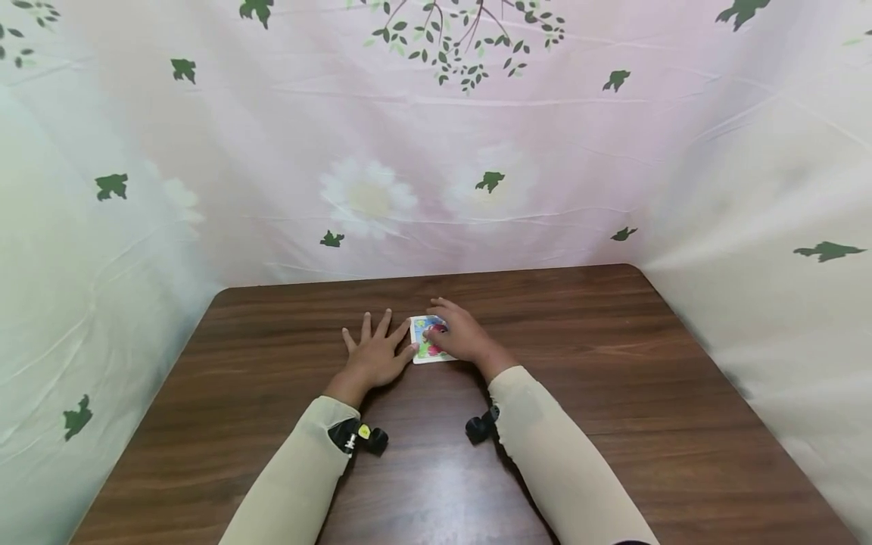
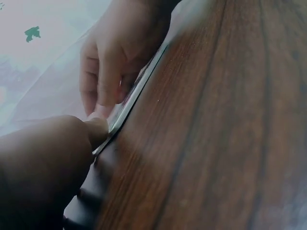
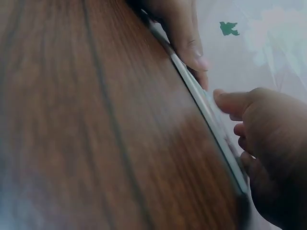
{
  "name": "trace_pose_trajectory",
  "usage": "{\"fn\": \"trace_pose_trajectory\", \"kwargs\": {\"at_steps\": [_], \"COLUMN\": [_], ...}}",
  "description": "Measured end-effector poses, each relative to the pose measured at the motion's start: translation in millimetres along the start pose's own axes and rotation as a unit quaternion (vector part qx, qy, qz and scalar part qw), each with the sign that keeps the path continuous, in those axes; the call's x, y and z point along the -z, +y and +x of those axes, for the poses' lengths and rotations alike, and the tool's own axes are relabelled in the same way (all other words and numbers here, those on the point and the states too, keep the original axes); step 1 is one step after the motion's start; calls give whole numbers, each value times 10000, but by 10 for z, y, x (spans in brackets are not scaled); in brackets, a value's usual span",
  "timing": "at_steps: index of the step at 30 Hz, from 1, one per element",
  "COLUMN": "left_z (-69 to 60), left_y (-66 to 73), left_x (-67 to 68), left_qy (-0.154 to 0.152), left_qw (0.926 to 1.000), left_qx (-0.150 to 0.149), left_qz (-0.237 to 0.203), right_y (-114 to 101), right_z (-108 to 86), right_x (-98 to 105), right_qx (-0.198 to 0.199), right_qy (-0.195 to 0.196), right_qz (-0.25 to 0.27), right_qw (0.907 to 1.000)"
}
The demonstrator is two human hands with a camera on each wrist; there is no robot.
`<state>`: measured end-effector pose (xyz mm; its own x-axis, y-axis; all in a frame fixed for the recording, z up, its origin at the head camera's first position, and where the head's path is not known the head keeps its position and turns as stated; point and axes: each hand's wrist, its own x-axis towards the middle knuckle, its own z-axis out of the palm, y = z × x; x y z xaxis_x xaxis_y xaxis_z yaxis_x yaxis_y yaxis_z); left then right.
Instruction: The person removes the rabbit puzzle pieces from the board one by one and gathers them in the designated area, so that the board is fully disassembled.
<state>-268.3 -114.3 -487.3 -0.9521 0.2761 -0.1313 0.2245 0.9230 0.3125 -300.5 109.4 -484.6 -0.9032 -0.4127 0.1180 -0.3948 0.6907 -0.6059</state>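
A small flat square board (image 1: 422, 353) with a bright picture and a white border lies on the brown wooden table. My left hand (image 1: 375, 359) is spread with straight fingers at its left side, with thumb and forefinger touching that edge. Over the right part of the board is my right hand (image 1: 465, 333), its thumb above the picture and its fingers reaching past the far right corner. The right wrist view shows the board's pale thin edge (image 3: 211, 120) beside the right thumb (image 3: 235, 101). No separate thing shows between the right fingers, and the right hand covers part of the picture.
The wooden table (image 1: 599, 424) has rounded far corners. A pale cloth (image 1: 422, 136) printed with leaves and flowers hangs behind it and along both sides. Black wrist cameras are strapped over the light sleeves (image 1: 300, 469).
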Motion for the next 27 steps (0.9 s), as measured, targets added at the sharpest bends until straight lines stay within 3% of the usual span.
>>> {"fn": "trace_pose_trajectory", "kwargs": {"at_steps": [7,27], "left_z": [9,-27], "left_y": [-10,26], "left_x": [-12,36], "left_qy": [-70,-223], "left_qw": [10000,9997], "left_qx": [-32,-38], "left_qz": [62,42], "right_y": [-5,-76], "right_z": [14,33], "right_x": [-55,-59], "right_qx": [-114,-345], "right_qy": [-277,-285], "right_qz": [-22,-137], "right_qw": [9995,9989]}}
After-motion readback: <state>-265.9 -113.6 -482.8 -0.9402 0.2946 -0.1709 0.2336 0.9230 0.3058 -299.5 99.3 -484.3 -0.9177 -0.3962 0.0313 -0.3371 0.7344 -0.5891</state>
